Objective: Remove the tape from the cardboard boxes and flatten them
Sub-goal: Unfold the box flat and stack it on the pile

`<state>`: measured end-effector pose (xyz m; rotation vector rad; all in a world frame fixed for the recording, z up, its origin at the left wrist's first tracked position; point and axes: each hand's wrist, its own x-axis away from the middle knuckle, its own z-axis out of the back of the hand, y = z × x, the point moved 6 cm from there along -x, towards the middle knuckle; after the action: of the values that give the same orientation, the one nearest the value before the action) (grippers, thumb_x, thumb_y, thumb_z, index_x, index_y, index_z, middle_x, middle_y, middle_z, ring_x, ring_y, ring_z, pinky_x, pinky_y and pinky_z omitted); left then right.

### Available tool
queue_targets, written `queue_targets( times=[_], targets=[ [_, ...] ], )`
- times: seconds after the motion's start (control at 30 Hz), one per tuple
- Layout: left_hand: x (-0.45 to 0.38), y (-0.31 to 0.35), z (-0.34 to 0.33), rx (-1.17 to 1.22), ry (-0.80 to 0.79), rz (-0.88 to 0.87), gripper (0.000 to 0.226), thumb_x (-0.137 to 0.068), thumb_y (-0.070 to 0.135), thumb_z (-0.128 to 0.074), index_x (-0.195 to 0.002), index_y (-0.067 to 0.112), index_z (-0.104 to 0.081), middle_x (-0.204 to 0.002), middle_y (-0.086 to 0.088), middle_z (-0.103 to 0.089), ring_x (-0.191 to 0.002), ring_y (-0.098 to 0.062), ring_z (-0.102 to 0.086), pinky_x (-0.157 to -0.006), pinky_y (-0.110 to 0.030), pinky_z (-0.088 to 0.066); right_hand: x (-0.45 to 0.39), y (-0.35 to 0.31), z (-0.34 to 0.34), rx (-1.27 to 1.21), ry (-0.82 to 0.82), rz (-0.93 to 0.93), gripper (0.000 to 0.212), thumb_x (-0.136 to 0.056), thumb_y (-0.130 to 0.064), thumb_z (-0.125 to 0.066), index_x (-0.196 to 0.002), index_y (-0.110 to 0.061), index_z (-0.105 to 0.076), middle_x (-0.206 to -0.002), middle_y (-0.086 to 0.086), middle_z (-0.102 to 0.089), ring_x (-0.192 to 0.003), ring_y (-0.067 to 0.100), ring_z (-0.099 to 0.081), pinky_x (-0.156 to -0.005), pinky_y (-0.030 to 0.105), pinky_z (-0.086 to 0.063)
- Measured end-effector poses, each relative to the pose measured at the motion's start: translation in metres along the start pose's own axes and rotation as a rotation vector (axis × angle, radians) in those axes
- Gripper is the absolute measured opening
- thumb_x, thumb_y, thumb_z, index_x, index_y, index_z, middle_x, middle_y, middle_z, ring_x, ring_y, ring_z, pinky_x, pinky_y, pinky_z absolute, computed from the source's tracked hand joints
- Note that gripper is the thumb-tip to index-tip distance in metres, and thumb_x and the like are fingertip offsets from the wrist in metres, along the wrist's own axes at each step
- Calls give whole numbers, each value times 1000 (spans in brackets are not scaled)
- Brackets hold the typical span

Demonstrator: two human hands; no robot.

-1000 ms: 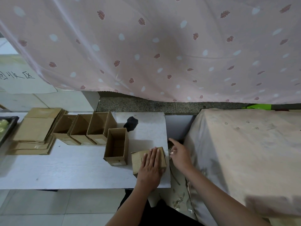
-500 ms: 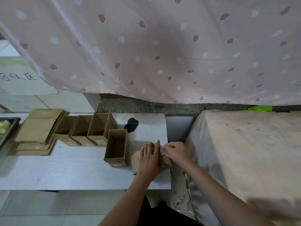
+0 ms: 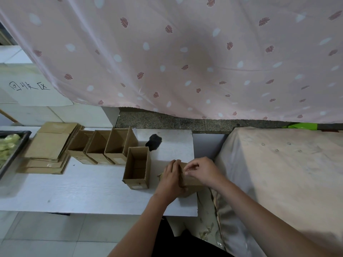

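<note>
A small brown cardboard box (image 3: 192,181) lies near the right front corner of the white table (image 3: 83,191). My left hand (image 3: 171,179) holds its left side, with the fingers curled over the top. My right hand (image 3: 201,171) is at the box's top edge, thumb and fingers pinching a faint strip of clear tape there. Both hands cover most of the box. Just left of it, an open box (image 3: 138,166) stands upright. Three more open boxes (image 3: 104,145) stand in a row behind that.
A stack of flattened boxes (image 3: 48,147) lies at the table's left, beside a dark tray (image 3: 16,147) with yellowish contents. A black lump (image 3: 153,141) sits at the back. A cloth-covered surface (image 3: 278,173) stands close on the right. A pink curtain (image 3: 185,52) hangs behind.
My right hand came in from the table's right edge onto the box's top and now pinches there. My left hand went from lying flat on the box to holding its left side.
</note>
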<state>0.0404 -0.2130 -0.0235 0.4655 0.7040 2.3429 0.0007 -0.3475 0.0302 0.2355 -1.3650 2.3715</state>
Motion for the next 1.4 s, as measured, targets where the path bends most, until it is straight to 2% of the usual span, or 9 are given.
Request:
queue_targets(
  times=[0.27, 0.4, 0.53, 0.63, 0.73, 0.87, 1.0, 1.13, 1.4],
  targets=[
    [11, -29, 2, 94, -19, 133, 108, -71, 24, -87, -152, 10, -17, -146, -6, -31, -132, -22, -40, -102, -24, -34, 4, 6, 16, -24, 175, 36, 14, -86, -16, -75, -73, -21, -78, -69, -13, -73, -68, -3, -68, -62, 5, -47],
    [14, -35, -1, 70, -33, 159, 106, -72, 20, -85, -152, 11, -15, -146, -6, -30, -130, -24, -43, -97, -22, -36, 8, 12, 7, -46, 125, 36, 19, -98, -9, -57, -85, -20, -64, -78, 0, -73, -68, 5, -72, -68, 20, -59],
    [20, -36, -6, -16, -88, 174, 105, -84, 16, -76, -158, 13, -1, -161, -12, -8, -142, -32, -31, -109, -35, -41, 6, 14, -11, 83, 29, 25, 26, -102, -5, -43, -107, -28, -55, -85, 1, -71, -70, 2, -70, -66, 14, -54],
    [24, -38, -11, -129, -110, 192, 104, -92, 22, -66, -158, 14, 14, -164, -17, 13, -153, -38, -2, -123, -47, -21, 1, 21, -23, 21, -19, -82, 25, -104, -8, -40, -105, -18, -63, -94, 7, -70, -76, 7, -71, -67, 12, -52],
    [21, -30, -17, -289, -139, 134, 104, -95, 47, -56, -156, 7, 19, -160, -15, 30, -150, -33, 24, -123, -46, 11, -6, 27, -36, -179, -94, -227, 22, -105, -10, -40, -110, -7, -61, -106, 17, -71, -91, 18, -73, -86, 29, -59],
    [18, -26, -28, -295, -115, 101, 92, -101, 63, -29, -152, 7, 25, -158, -11, 33, -148, -26, 29, -122, -40, 17, -6, 27, -48, -454, -182, -330, 9, -96, -8, -58, -104, -13, -61, -110, 13, -71, -102, 20, -71, -96, 39, -56],
    [17, -28, -29, -300, -88, 132, 85, -103, 61, -20, -150, 8, 27, -162, -11, 30, -149, -25, 28, -122, -37, 17, -1, 24, -39, -146, -114, -173, 20, -86, -13, -75, -94, -19, -58, -95, 8, -73, -88, 18, -73, -83, 41, -61],
    [18, -26, -31, -344, -92, 160, 85, -101, 63, -13, -153, 8, 26, -161, -10, 31, -150, -24, 27, -123, -37, 15, 0, 16, -29, 162, 47, -33, 32, -78, -26, -84, -69, -23, -53, -81, -5, -63, -75, 12, -62, -66, 26, -50],
    [17, -23, -30, -429, -113, 167, 83, -101, 63, -6, -152, 7, 26, -158, -10, 33, -150, -25, 27, -125, -39, 12, -3, -3, -21, 208, 186, 123, 42, -80, -21, -81, -63, -24, -43, -76, -8, -48, -64, 4, -44, -59, 16, -34]
  ],
)
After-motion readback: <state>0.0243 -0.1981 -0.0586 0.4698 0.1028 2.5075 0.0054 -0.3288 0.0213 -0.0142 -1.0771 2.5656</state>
